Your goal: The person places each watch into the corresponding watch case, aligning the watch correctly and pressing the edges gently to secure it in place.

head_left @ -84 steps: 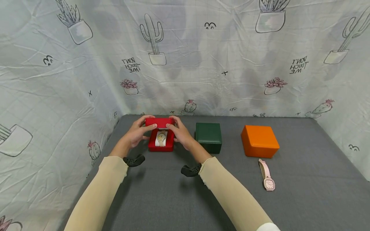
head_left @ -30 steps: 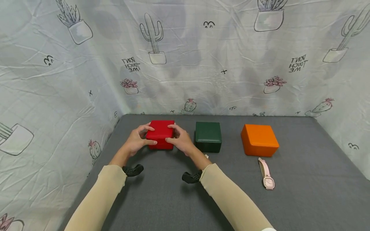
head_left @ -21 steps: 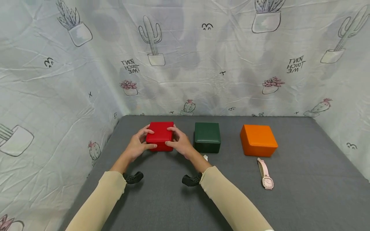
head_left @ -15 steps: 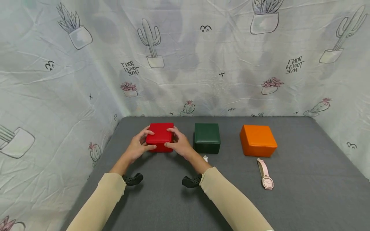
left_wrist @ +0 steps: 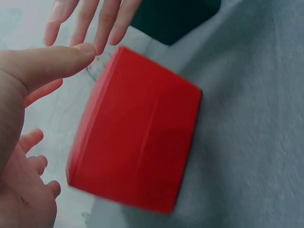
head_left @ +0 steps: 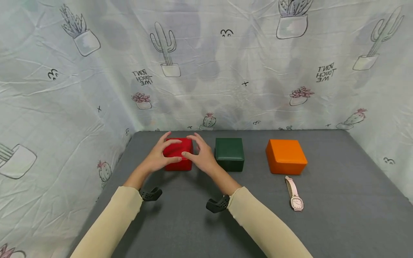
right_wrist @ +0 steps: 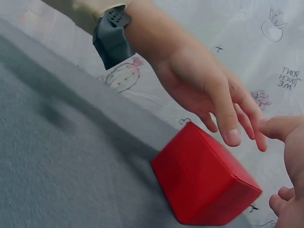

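Observation:
A red box (head_left: 178,165) with its lid down sits on the grey cloth at the far left of the table. My left hand (head_left: 157,156) is raised over its left side, thumb and fingers spread apart. Above the box's right side is my right hand (head_left: 204,156), likewise spread and holding nothing. Both wrist views show the fingers lifted off the box; the left wrist view has the whole lid of the red box (left_wrist: 137,133) in sight, and the right wrist view shows the left hand (right_wrist: 194,78) over one edge.
A green box (head_left: 229,154) stands just right of my right hand, and an orange box (head_left: 286,156) stands farther right. In front of the orange box lies a pink watch (head_left: 294,195). A white printed curtain (head_left: 206,64) closes off the back and left.
The red box was open with a watch inside; its lid then came down between both hands. Since half a second ago, both hands have let go and lifted from the box.

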### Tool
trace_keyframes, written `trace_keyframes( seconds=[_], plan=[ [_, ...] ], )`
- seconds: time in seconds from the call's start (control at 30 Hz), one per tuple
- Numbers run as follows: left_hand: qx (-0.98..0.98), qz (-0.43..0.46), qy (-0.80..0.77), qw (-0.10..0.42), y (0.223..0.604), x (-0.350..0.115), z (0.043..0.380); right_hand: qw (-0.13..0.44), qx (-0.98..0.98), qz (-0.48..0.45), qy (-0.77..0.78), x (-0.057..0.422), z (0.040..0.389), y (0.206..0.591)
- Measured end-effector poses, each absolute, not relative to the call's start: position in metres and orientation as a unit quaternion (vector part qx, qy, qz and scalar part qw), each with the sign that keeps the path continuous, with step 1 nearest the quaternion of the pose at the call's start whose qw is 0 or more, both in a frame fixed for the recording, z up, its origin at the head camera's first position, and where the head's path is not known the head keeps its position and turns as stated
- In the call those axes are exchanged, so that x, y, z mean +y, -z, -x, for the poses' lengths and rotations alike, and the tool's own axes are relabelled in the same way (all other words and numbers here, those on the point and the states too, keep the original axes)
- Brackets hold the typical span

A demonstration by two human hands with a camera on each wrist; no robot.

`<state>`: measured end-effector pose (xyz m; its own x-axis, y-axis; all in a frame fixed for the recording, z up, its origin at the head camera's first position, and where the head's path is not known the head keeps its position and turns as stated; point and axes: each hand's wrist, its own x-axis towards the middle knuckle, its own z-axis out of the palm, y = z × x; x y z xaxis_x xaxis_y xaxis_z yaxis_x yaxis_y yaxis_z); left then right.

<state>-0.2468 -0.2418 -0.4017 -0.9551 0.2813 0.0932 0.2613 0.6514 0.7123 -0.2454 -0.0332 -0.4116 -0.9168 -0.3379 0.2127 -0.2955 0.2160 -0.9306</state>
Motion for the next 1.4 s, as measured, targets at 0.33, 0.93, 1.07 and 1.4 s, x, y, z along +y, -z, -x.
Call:
trace_keyframes(
  seconds=[0.33,0.93,1.07,1.4],
  plan=[
    [0.912,-0.184,-0.367,0.019,0.388,-0.208,0.251,-0.039,0.825,0.224,0.518,-0.001,0.243,0.403],
    [0.912,-0.241,-0.33,0.032,0.388,-0.169,0.261,-0.085,0.873,0.219,0.428,0.062,0.241,0.406],
    [0.911,-0.246,-0.329,0.034,0.389,-0.162,0.263,-0.103,0.873,0.218,0.425,0.071,0.241,0.411],
    [0.908,-0.25,-0.333,0.05,0.393,-0.146,0.269,-0.126,0.874,0.2,0.425,0.099,0.244,0.424]
  ],
)
